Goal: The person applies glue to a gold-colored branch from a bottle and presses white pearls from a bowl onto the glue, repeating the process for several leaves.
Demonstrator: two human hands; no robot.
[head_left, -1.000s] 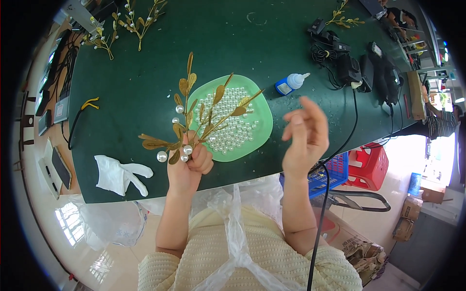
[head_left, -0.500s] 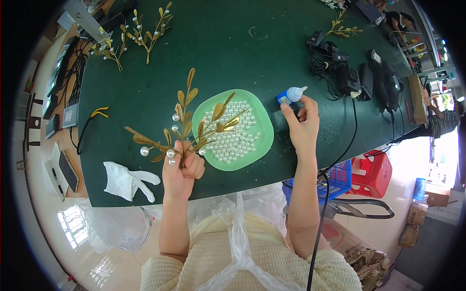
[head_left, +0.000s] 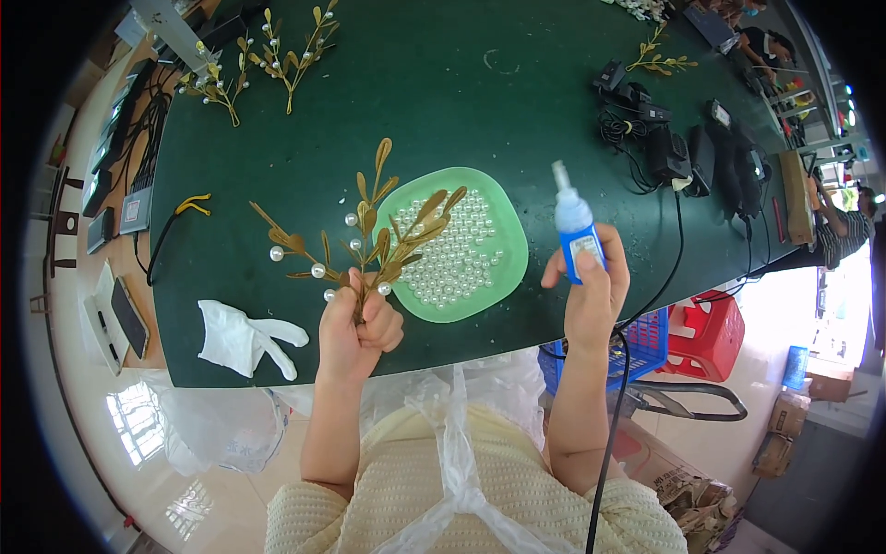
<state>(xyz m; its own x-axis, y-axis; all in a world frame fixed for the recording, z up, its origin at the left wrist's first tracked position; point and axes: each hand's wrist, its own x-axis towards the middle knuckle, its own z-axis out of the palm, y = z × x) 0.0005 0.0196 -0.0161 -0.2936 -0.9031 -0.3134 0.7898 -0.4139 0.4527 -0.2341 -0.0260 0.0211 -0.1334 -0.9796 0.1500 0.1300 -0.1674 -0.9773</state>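
Observation:
My left hand is closed round the stem of a gold leafy branch, which fans out above the fist and carries several white pearls. Behind the branch, and partly covered by it, lies a light green tray holding many loose white pearls. To the right of the tray, my right hand grips a small blue glue bottle with a pale, narrow nozzle pointing up. The bottle is raised off the table, and its nozzle is apart from the branch.
More gold branches lie at the far left, another at the far right. A white glove rests near the front left edge. Black adapters and cables crowd the right, one cable hanging past my right arm. Below stand a blue basket and red stool.
My right hand has picked up the glue bottle from the table, turned it nozzle-up and drawn it nearer me. The left hand has shifted slightly right with the branch.

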